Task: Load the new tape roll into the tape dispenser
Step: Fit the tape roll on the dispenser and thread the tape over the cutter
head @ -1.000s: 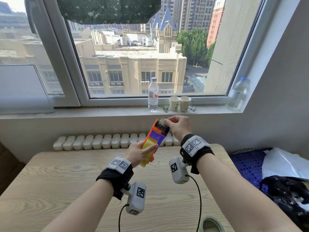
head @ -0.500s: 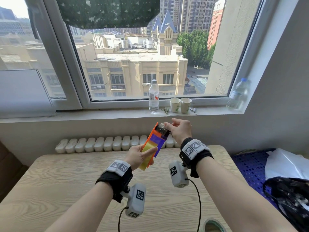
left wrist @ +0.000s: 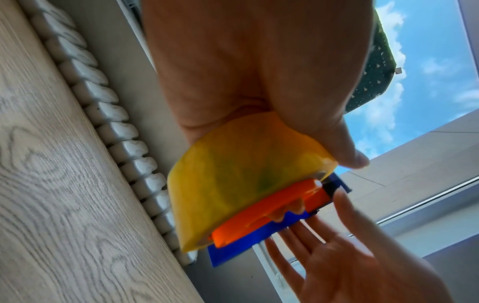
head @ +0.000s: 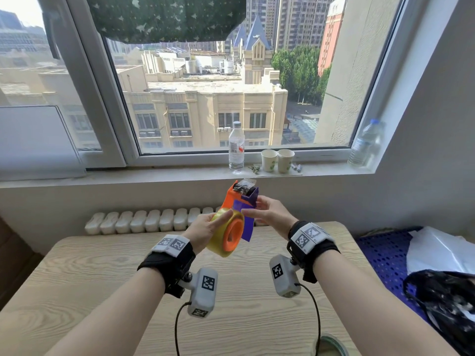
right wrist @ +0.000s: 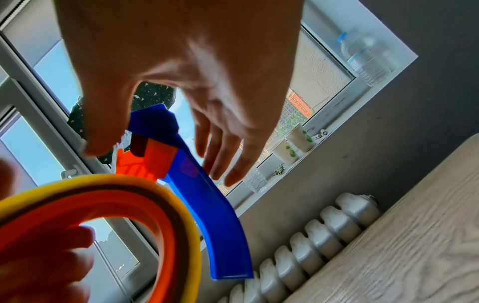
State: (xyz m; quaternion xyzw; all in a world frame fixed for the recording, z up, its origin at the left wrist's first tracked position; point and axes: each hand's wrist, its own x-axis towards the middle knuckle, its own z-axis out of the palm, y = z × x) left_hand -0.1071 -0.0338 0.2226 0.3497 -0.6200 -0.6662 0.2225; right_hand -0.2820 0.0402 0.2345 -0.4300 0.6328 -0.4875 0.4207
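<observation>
A: What's the biggest thing here?

B: The wooden table [head: 102, 291], pale and grained, below both wrists. Everything that matters is held in the air above it.

A: And the dispenser?

B: The tape dispenser [head: 245, 201] is orange and blue hard plastic. Its long axis runs from the left palm up and away toward the window, with the cutter end farthest from the fingers. A curved blue guard [right wrist: 215, 225] hangs off the side facing the right hand.

A: Where's the roll?

B: The tape roll [head: 221, 233] is glossy, translucent yellow, sitting around the dispenser's orange hub [head: 232, 233]. It lies right in the left hand [head: 203, 231], whose thumb and fingers curl over its rim and clamp it.

A: The other hand?

B: The right hand [head: 270, 214] is just beside the blue guard, fingers straight and slightly spread, holding nothing. From the left wrist view its fingertips [left wrist: 298, 233] look at or nearly at the blue edge; I can't tell if they touch.

A: So what counts next?

B: My guess: the roll looks seated, so the free end must be led up toward the cutter, ahead of the right fingers.
</observation>
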